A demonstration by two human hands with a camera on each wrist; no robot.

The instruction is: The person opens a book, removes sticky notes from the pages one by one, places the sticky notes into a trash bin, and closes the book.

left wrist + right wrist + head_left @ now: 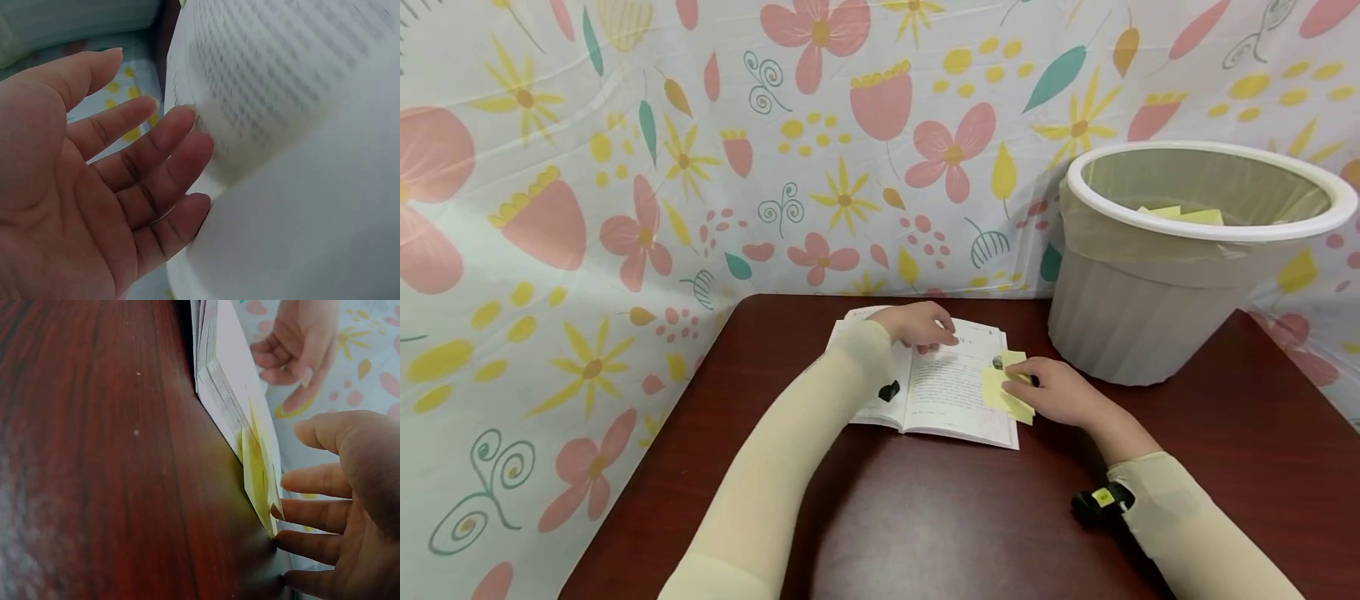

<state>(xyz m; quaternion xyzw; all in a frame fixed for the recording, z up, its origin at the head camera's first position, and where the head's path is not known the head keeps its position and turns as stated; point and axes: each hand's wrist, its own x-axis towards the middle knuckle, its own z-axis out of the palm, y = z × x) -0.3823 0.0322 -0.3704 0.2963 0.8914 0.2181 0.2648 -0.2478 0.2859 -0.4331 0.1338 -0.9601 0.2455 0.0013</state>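
A book (947, 400) lies spread on the table, printed text on its pages. Yellow sticky notes (997, 389) stick out past its right edge. My left hand (922, 323) is over the upper part of the book, and in the left wrist view its loosely bent fingertips (201, 145) are right at the page, with nothing held. At the right edge, my right hand (1063, 392) has its fingers stretched to the notes. In the right wrist view those fingers (315, 512) are at the notes' edge (256, 475), the thumb standing apart from them.
A grey bin (1142, 308) with a white rim and a liner stands at the back right, yellow papers (1187, 215) inside. Behind the dark red table (940, 517) hangs a flower-patterned cloth (700, 167). A small black object (889, 391) shows over the left page.
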